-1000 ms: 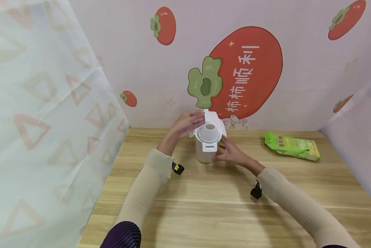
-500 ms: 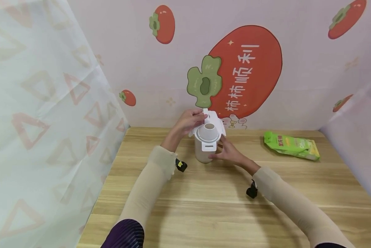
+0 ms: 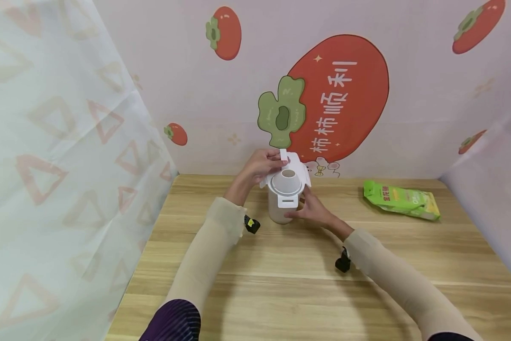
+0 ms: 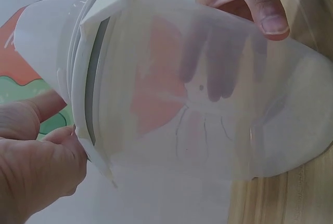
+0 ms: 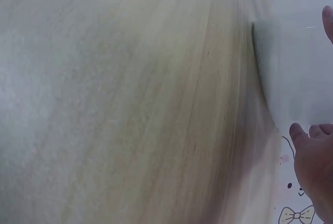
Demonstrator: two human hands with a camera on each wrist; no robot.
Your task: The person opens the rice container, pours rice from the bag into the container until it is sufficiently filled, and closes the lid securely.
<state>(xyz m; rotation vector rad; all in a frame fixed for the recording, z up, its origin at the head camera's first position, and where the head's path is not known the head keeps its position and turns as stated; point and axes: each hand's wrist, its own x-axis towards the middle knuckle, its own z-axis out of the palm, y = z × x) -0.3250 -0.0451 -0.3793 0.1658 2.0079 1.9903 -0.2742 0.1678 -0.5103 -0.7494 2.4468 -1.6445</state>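
A translucent, cylindrical storage container (image 3: 277, 215) stands upright on the wooden table near the back wall. Its white lid (image 3: 297, 166) has side flaps and a cone-shaped cap (image 3: 287, 182) on top; one flap (image 3: 283, 154) sticks up at the back. My left hand (image 3: 261, 165) pinches the lid's edge by that raised flap. In the left wrist view, the thumb and curled fingers (image 4: 62, 141) meet at the rim. My right hand (image 3: 315, 208) grips the container's body from the right. Its thumb lies on the near side, and the other fingers show through the wall.
A green and yellow packet (image 3: 402, 200) lies at the back right of the table (image 3: 281, 293). Patterned sheets form a back wall (image 3: 221, 94) right behind the container and a left wall (image 3: 68, 166).
My left fingers have shifted from lying flat over the lid's left side to its raised back flap. My right hand has slid slightly left around the container, which stays in place.
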